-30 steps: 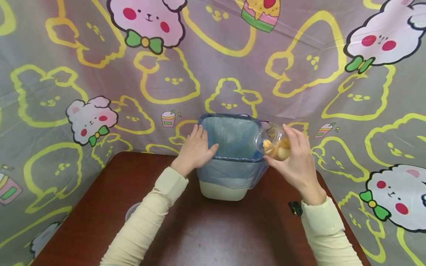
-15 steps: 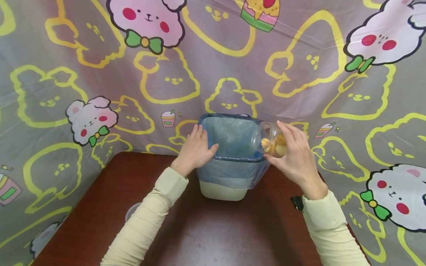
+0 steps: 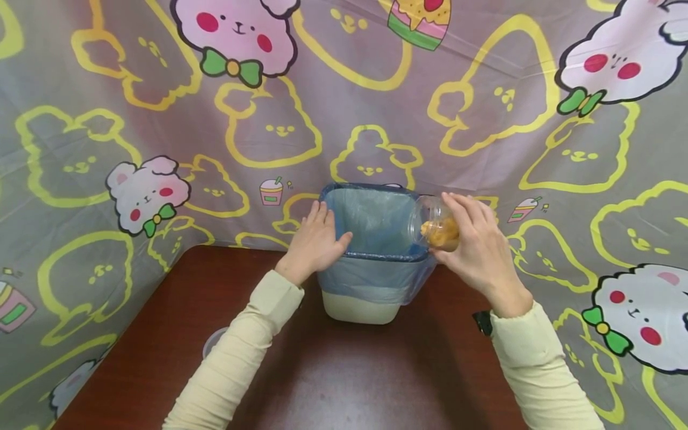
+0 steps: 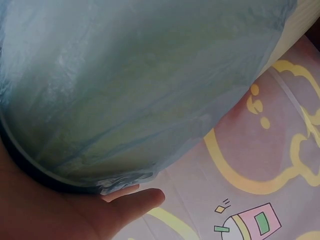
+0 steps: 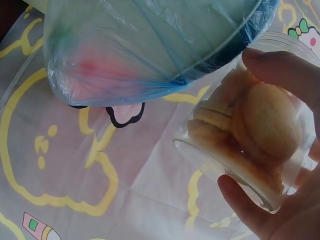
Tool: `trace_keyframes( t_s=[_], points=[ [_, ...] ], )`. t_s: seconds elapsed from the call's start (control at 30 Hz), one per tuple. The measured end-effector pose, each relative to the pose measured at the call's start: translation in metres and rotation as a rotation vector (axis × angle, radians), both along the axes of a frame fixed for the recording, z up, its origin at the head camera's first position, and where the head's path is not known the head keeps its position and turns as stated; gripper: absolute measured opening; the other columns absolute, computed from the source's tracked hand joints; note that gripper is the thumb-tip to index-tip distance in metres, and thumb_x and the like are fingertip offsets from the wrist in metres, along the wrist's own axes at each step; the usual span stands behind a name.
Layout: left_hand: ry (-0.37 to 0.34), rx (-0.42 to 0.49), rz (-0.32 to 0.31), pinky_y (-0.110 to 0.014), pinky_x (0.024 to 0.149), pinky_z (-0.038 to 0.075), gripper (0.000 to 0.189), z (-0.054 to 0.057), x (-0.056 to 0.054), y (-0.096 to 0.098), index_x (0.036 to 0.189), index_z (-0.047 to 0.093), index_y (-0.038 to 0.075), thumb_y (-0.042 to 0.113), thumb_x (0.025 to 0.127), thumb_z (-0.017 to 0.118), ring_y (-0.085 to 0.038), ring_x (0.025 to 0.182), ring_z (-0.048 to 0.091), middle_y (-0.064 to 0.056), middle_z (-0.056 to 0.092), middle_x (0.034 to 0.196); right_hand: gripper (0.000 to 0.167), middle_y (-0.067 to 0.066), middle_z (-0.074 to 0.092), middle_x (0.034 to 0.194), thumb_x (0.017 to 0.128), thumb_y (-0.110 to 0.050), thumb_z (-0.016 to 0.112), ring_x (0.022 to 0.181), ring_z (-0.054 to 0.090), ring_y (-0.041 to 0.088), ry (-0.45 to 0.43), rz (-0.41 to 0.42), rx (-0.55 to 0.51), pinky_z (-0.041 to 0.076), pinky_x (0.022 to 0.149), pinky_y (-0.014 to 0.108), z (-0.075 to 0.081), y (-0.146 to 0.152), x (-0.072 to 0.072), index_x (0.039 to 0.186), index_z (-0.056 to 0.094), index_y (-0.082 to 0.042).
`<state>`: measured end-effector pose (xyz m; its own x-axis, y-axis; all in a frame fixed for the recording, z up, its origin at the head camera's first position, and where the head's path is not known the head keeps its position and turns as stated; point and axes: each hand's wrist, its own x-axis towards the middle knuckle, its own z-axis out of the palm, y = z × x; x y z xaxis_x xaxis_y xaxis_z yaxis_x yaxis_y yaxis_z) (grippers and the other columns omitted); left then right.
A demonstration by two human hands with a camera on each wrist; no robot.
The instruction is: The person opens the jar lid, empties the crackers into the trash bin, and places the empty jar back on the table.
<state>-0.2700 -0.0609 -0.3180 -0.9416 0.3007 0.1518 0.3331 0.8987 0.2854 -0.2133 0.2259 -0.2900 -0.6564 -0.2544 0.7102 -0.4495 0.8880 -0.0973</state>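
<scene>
In the head view, my right hand [image 3: 478,245] grips a clear plastic jar [image 3: 430,209] tilted on its side, its mouth over the right rim of a bin. Golden-brown biscuit-like pieces [image 5: 267,122] lie inside the jar, seen close in the right wrist view. The cream bin [image 3: 361,306] stands on the table, lined with a blue translucent bag [image 3: 371,278] folded over its rim. My left hand [image 3: 317,242] rests at the bin's left rim with straight fingers, thumb apart. In the left wrist view its fingers [image 4: 137,200] reach along the bag's edge.
A clear round lid-like piece [image 3: 212,341] lies on the dark red-brown table [image 3: 344,382], partly hidden by the left sleeve. A patterned curtain [image 3: 301,119] hangs close behind the bin and along both sides. A small black object [image 3: 482,322] shows beside the right cuff.
My right hand has shifted slightly up and tipped the jar further onto its side. The pieces inside have slid a little towards its mouth. My left hand and the bin stay put.
</scene>
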Motion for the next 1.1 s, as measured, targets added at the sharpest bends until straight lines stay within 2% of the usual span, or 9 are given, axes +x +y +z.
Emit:
trace_keyframes(
  t_s=[0.43,1.1],
  points=[
    [0.01,-0.001,0.004,-0.052,0.12,0.018,0.077,-0.0005,-0.0003,0.0,0.15,0.025,-0.005,0.051,0.099,0.036,-0.033,0.151,0.002,-0.021,0.01,0.161,0.099,0.014,0.049,0.14,0.051,-0.009,0.092,0.13,0.04,0.041,0.035,0.014,0.091,0.04,0.099,0.063,0.0035,-0.0018,-0.0012,0.14,0.048,-0.011],
    [0.002,-0.002,-0.001,-0.051,0.12,0.016,0.076,0.0001,0.0,-0.0008,0.15,0.025,-0.004,0.051,0.099,0.035,-0.032,0.151,0.0,-0.021,0.01,0.161,0.098,0.013,0.05,0.14,0.052,-0.009,0.091,0.133,0.038,0.041,0.04,-0.01,0.197,0.045,0.085,0.068,0.0052,-0.0022,-0.0034,0.139,0.048,-0.012]
  ],
)
